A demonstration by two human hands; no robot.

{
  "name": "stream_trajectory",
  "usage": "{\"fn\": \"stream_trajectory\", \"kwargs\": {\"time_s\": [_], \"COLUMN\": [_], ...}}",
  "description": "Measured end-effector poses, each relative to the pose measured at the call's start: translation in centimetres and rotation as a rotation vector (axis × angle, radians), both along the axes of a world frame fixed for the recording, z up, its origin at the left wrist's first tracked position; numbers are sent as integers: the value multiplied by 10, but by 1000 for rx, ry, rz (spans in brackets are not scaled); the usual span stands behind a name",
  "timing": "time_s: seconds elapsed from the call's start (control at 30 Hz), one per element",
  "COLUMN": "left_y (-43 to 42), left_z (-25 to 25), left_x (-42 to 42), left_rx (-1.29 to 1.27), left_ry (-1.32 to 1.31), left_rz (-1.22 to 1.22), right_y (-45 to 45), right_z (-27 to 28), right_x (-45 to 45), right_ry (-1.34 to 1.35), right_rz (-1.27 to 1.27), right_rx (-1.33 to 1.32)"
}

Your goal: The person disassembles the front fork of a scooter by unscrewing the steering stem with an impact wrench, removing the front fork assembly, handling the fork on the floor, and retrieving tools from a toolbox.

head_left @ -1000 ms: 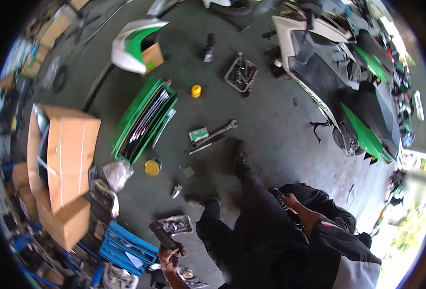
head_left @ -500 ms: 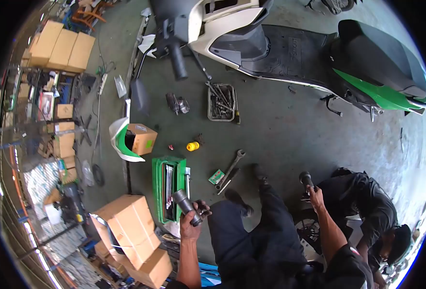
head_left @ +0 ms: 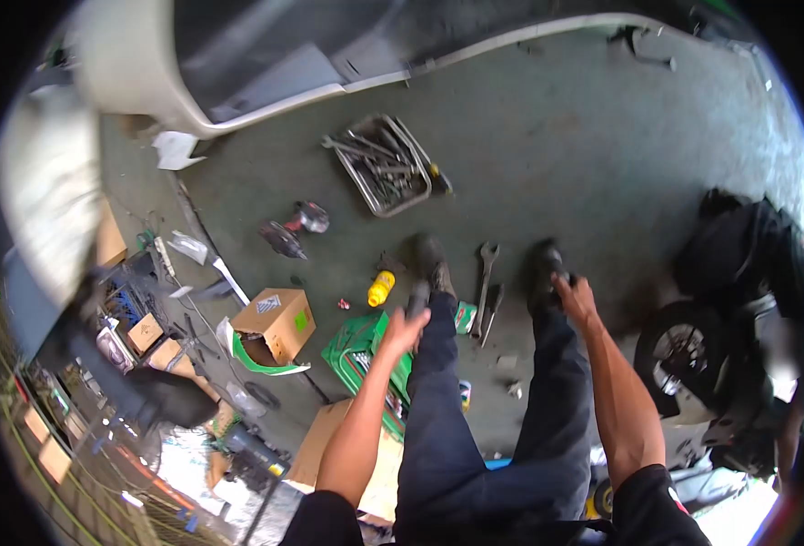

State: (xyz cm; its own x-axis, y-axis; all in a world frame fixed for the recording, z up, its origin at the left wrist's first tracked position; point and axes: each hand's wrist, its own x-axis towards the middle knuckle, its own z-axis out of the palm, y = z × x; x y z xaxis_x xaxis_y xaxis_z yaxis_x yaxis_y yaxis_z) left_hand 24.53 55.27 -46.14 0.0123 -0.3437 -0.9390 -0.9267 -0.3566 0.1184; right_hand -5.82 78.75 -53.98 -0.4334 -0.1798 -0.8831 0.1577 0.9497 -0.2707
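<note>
Clasping a dark cylinder in the fingers of the left hand, mid-frame, near the yellow bottle; curling those of the right hand around a blurred dark object right of centre.

A grey-green floor spreads out, bright light lower right.

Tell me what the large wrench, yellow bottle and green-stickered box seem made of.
Large wrench: likely steel, judging by its dull grey sheen.
Yellow bottle: probably smooth plastic, with bright, even colour.
Green-stickered box: matte cardboard, from its brown, printed faces.
</note>
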Motion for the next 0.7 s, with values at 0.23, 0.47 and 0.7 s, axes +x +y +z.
{"fn": "stream_trajectory", "kwargs": {"time_s": [0.23,0.47,0.7], "left_y": [-48,-86,-152], "left_z": [-258,-318,-242], "left_x": [-2,-20,91], "left_rx": [-189,-228,-420], "left_ry": [-63,-92,-64], "left_rz": [-462,-367,334], "right_y": [-89,-131,-127], "right_z": [-142,-208,-236], "right_x": [77,109,119], "right_ry": [-222,-221,84], "right_rz": [-378,-505,-101], "right_rx": [-119,-27,102]}}
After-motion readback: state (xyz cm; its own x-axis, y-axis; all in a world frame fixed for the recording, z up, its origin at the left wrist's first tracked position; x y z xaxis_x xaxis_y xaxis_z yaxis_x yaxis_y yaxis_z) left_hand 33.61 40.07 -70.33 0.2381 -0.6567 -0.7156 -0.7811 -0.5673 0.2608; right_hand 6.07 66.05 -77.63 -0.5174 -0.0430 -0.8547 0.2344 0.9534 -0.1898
